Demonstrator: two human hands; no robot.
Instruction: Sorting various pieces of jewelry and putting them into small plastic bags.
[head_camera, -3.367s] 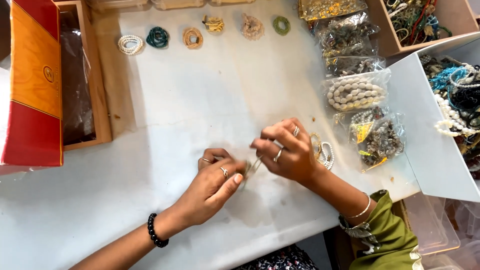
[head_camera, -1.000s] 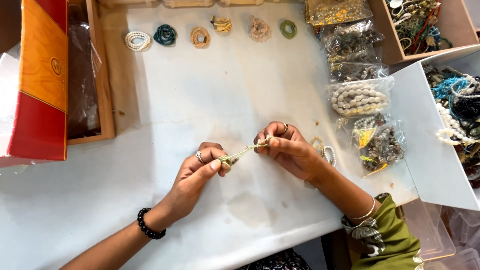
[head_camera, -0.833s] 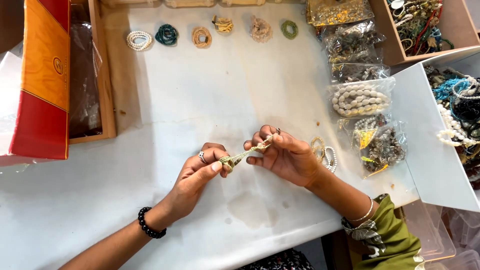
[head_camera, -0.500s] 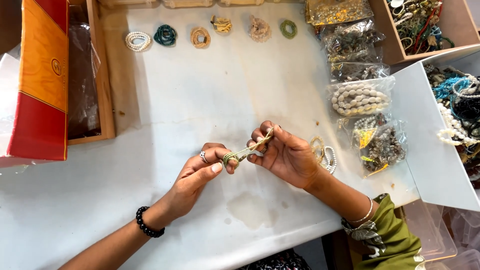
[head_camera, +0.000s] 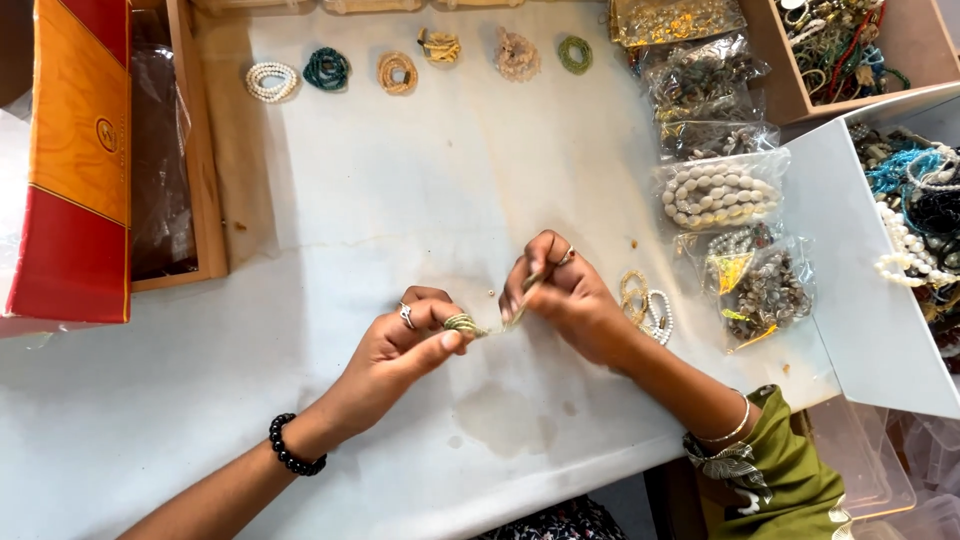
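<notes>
My left hand (head_camera: 400, 345) pinches one end of a short strand of small olive-green beads (head_camera: 462, 324) just above the white table (head_camera: 420, 190). My right hand (head_camera: 560, 300) grips the other end of the strand between thumb and fingers, and a thin cord or needle runs up through its fingers. The two hands sit close together near the table's front middle. My left wrist wears a black bead bracelet, and both hands wear rings.
A row of finished bead bracelets (head_camera: 325, 68) lies along the far edge. Clear bags of beads (head_camera: 716, 195) are stacked at the right, beside a white box (head_camera: 915, 215) of jewellery. A red and orange box (head_camera: 75, 160) stands at the left. Loose bracelets (head_camera: 648, 303) lie by my right hand.
My hands have drawn slightly closer together and lower. The bead strand between them has shortened and bunched at my left fingertips. My right hand's fingers have curled over the cord.
</notes>
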